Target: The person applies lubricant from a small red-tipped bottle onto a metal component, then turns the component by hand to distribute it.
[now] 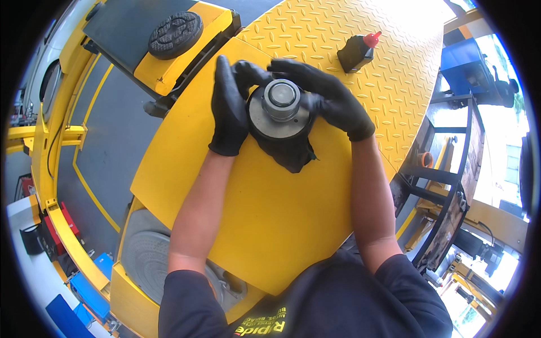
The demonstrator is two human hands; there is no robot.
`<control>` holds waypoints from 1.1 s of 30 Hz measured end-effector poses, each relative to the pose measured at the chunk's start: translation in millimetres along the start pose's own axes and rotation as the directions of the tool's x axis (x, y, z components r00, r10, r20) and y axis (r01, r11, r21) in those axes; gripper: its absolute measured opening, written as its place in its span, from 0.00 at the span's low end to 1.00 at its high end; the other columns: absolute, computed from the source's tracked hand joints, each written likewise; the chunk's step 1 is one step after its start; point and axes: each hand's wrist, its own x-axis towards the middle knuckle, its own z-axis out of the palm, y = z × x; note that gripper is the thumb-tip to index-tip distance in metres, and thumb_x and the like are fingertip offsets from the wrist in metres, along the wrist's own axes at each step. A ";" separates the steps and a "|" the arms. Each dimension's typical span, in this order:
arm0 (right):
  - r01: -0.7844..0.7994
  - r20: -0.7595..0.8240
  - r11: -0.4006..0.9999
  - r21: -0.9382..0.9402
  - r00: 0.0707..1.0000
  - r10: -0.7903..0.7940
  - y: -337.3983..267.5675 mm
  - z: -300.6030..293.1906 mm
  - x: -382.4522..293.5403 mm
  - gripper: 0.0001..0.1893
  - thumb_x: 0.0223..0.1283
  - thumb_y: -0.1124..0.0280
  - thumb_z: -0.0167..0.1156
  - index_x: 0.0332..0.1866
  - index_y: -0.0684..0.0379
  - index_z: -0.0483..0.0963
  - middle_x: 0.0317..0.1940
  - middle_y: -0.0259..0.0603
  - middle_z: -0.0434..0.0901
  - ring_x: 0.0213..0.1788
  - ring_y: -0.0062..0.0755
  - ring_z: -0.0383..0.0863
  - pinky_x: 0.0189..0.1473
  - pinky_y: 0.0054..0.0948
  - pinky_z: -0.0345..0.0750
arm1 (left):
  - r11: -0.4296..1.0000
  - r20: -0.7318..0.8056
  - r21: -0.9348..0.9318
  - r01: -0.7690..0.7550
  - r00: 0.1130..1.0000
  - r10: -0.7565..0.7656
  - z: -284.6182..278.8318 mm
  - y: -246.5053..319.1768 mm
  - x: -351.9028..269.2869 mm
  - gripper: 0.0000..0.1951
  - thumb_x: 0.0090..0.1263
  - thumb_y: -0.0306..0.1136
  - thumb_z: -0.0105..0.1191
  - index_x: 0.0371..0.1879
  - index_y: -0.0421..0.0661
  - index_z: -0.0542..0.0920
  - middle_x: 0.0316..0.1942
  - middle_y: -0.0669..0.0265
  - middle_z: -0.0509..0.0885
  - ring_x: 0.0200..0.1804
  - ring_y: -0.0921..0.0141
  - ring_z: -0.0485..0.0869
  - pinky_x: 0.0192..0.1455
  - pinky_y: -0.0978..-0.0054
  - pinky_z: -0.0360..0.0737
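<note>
A round metal part with a raised cylindrical hub and a wide flange [279, 122] stands on the smooth yellow metal surface [287, 203], with a black cloth [291, 154] around and under it. My left hand [230, 101], in a black glove, is beside the part's left side, palm inward, its fingers partly spread. On the other side my right hand [329, 97], gloved too, curves over the far right edge of the part; its fingertips look blurred. Whether either hand presses on the part or only lies close to it cannot be told. A black bottle with a red nozzle [357, 53] stands beyond my right hand.
Yellow tread plate [405, 63] adjoins the smooth surface. A black rubber lift pad [175, 34] sits on a yellow lift arm at the upper left. A round grey turntable plate [152, 262] is at the lower left. A black metal frame [448, 181] stands at the right.
</note>
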 end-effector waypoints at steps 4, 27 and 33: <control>0.023 -0.037 0.993 -0.114 0.999 -0.028 -6.1 39.3 18.7 0.70 0.38 0.60 0.91 0.89 0.61 0.53 0.87 0.44 0.59 0.84 0.40 0.67 0.83 0.41 0.66 | 0.240 0.312 0.811 -0.534 0.742 0.593 -56.5 -46.0 -7.1 0.32 0.94 0.52 0.34 0.62 0.32 0.82 0.49 0.60 0.91 0.55 0.65 0.88 0.64 0.66 0.81; 0.038 -0.023 0.932 -0.360 0.998 -0.050 2.6 1.4 5.1 0.45 0.59 0.74 0.78 0.83 0.59 0.66 0.73 0.43 0.80 0.71 0.37 0.81 0.75 0.37 0.77 | 0.973 0.315 -0.190 -0.129 0.931 0.184 -42.4 -7.7 11.4 0.34 0.94 0.54 0.27 0.34 0.43 0.83 0.34 0.61 0.90 0.41 0.68 0.88 0.57 0.65 0.84; -0.003 -0.128 1.000 0.000 0.992 0.003 -4.6 28.0 10.6 0.59 0.50 0.57 0.85 0.86 0.60 0.60 0.80 0.47 0.71 0.80 0.41 0.73 0.81 0.40 0.70 | 0.868 0.129 0.474 -0.148 0.987 0.098 -8.0 -1.2 -9.2 0.33 0.94 0.51 0.31 0.47 0.34 0.86 0.42 0.58 0.93 0.47 0.65 0.90 0.60 0.67 0.84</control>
